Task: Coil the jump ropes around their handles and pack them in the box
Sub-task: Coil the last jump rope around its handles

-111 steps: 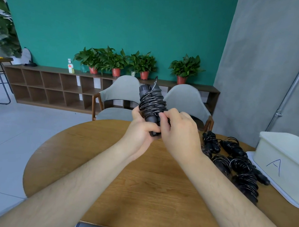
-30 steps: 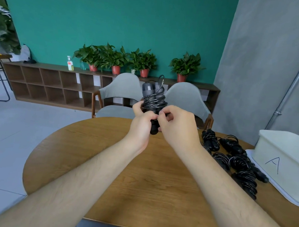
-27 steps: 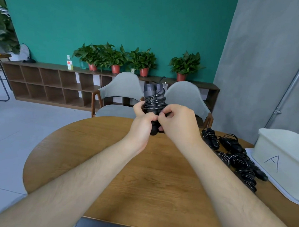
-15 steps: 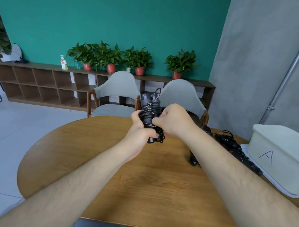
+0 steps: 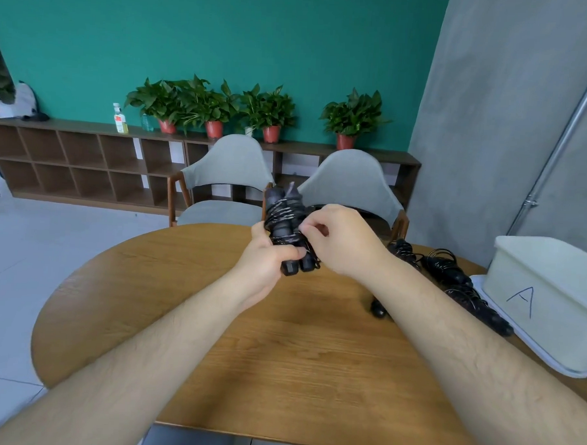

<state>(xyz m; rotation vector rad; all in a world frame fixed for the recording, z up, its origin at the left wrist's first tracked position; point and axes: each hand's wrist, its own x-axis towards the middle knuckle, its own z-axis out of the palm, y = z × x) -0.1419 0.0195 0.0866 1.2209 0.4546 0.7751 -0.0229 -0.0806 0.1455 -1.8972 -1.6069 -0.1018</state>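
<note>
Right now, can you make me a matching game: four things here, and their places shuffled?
Things: 1 held jump rope; 2 box marked A; 3 coiled ropes; 4 potted plants.
Places: a on the low shelf; b gripped by left hand and right hand; c at the table's right edge; d on the table, left of the box.
Pairs: 1-b, 2-c, 3-d, 4-a.

Bare wood of the round table point(image 5: 279, 356) lies open left and centre; coiled ropes point(image 5: 451, 279) crowd its right side, just beside the white box point(image 5: 558, 277).
</note>
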